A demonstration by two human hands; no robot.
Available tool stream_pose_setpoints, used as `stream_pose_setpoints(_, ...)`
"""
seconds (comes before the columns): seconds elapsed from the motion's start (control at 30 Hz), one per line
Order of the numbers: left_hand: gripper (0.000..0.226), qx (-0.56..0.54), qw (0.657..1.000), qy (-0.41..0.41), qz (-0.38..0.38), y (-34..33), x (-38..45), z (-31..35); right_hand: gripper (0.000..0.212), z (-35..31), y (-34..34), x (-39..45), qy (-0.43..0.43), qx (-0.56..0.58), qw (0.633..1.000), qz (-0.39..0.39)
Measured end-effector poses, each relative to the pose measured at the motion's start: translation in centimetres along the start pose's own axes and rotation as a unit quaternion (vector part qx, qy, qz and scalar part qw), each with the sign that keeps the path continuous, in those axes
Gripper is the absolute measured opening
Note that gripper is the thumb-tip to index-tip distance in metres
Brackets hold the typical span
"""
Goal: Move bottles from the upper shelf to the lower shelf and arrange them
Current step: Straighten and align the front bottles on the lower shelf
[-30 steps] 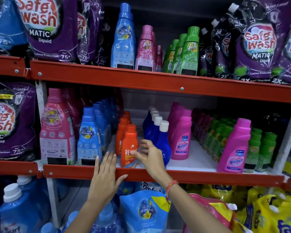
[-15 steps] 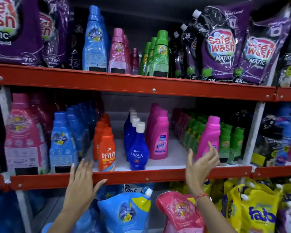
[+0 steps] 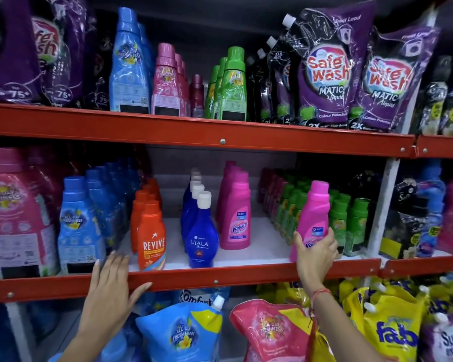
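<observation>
My right hand (image 3: 315,253) grips the lower body of a pink Vanish bottle (image 3: 313,212) standing upright at the front right of the lower shelf (image 3: 220,279). My left hand (image 3: 110,286) rests flat on that shelf's red front rail, fingers spread, holding nothing. On the lower shelf stand rows of orange Revive bottles (image 3: 151,236), blue Ujala bottles (image 3: 200,231) and more pink Vanish bottles (image 3: 235,212). The upper shelf (image 3: 220,134) carries blue (image 3: 128,66), pink (image 3: 166,82) and green bottles (image 3: 232,87).
Purple Safe Wash pouches (image 3: 327,71) fill both ends of the upper shelf. Green bottles (image 3: 351,218) stand behind the held one, blue ones (image 3: 76,226) at the left. White shelf floor shows between the rows. Refill pouches (image 3: 183,333) sit below.
My right hand moved from the orange and blue bottles rightward and closed on the front pink Vanish bottle. The view shifted right. My left hand stayed on the rail.
</observation>
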State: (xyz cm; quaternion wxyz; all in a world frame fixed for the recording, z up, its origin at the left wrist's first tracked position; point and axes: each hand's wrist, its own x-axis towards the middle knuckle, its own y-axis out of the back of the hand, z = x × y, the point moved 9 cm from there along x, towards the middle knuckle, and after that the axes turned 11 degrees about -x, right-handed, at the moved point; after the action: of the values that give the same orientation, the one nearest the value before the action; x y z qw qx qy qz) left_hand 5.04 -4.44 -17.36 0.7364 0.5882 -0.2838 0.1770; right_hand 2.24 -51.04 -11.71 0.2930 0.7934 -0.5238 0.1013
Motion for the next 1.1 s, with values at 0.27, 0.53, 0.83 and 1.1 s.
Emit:
stream_pose_setpoints(0.27, 0.093, 0.004, 1.0, 0.019, -0.024, -0.2, -0.3, -0.2, 0.086, -3.7, -0.8, -3.4, 0.058, 0.016, 0.998, -0.023)
stream_pose_setpoints(0.53, 0.089, 0.0, 0.998, 0.017, -0.058, -0.3, -0.3, -0.5, 0.089, -8.7, -3.6, -7.9, 0.101, 0.053, 0.989, -0.091)
stream_pose_setpoints(0.83, 0.088, 0.002, 0.998, 0.006, -0.057, -0.5, -0.3, -0.3, 0.09, -8.5, -5.3, -9.1, 0.1, 0.015, 0.989, -0.112)
stream_pose_setpoints(1.1, 0.085, -0.03, 0.998, 0.002, -0.064, -0.4, -0.3, -0.2, 0.087, -8.8, -5.3, -9.3, 0.103, 0.0, 0.989, -0.106)
